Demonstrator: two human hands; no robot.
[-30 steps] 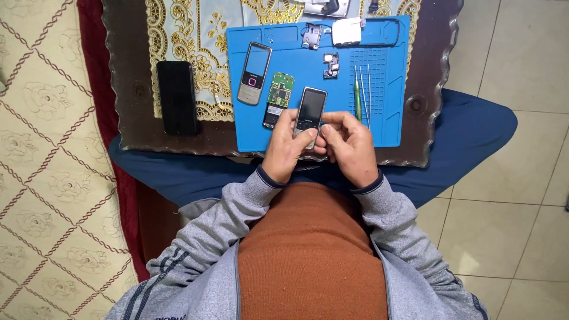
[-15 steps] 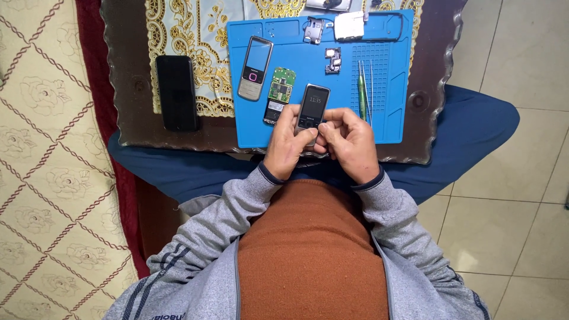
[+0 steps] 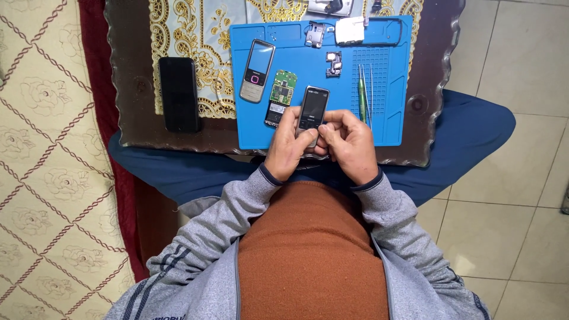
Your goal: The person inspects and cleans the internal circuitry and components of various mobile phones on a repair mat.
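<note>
At the mat's (image 3: 391,89) near edge: phone (image 3: 312,108), lifted slightly nearer the person than a second ago, pinched at its lower end between left hand (image 3: 288,145) and right hand (image 3: 349,144); circuit board (image 3: 281,96) just beside.

Your left hand (image 3: 289,147) and right hand (image 3: 349,145) are covering the lower end of the small phone (image 3: 312,109), so its keypad is hiding from view. The top edge is cutting off a grey object (image 3: 329,6). The small parts (image 3: 333,63) on the blue mat (image 3: 391,89) are appearing too tiny to identify.
</note>
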